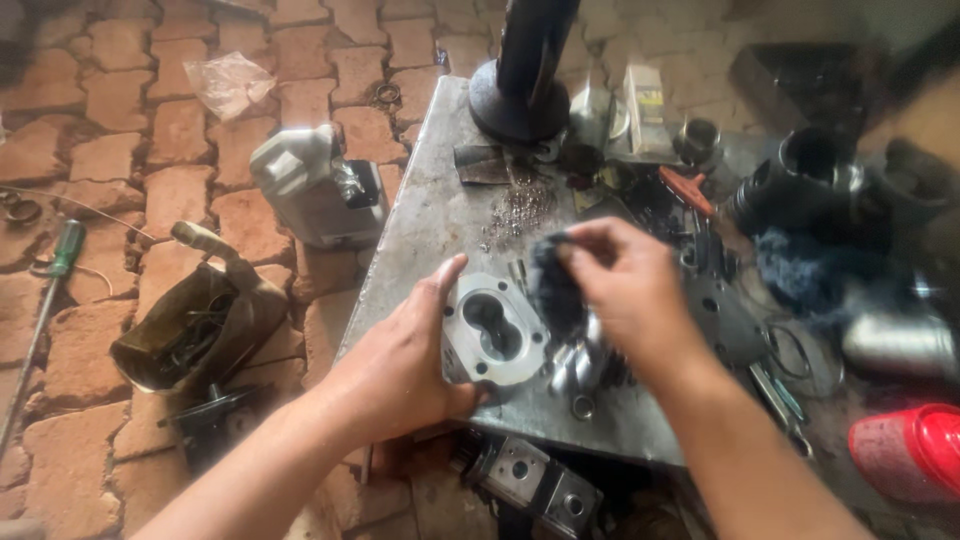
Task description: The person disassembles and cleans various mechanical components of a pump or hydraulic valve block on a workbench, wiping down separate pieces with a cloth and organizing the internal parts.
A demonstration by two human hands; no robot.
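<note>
My left hand grips a silver metal pump housing with a figure-eight bore, holding it tilted just above the metal worktable. My right hand pinches a dark rag right beside the housing's bore. Under my right hand lie shiny metal gear parts. A small ring lies on the table near them.
A grey jug, a cut brown container and a green-handled screwdriver lie on the brick floor at left. A black post stands at the table's far end. Dark cylinders, a blue rag, a red can crowd the right.
</note>
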